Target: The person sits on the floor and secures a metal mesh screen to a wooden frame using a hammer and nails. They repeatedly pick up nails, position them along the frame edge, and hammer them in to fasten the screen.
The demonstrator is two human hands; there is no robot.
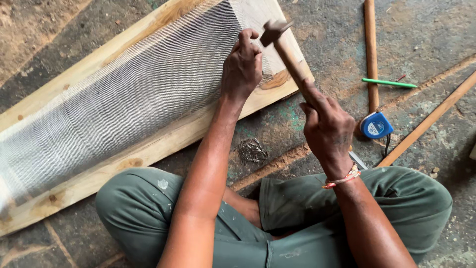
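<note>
A long wooden frame (148, 149) lies slantwise on the floor with grey wire mesh (124, 99) stretched over it. My left hand (241, 64) rests at the mesh's right end, fingers pinched together as if holding a small nail that I cannot see. My right hand (327, 126) grips the wooden handle of a hammer (287, 52). Its metal head hovers just right of my left fingertips, above the frame's end.
A small pile of nails (252, 150) lies on the floor between my arms. A blue tape measure (376, 125), a green pencil (389, 83) and two thin wooden sticks (371, 49) lie to the right. My crossed legs in green trousers (297, 208) fill the bottom.
</note>
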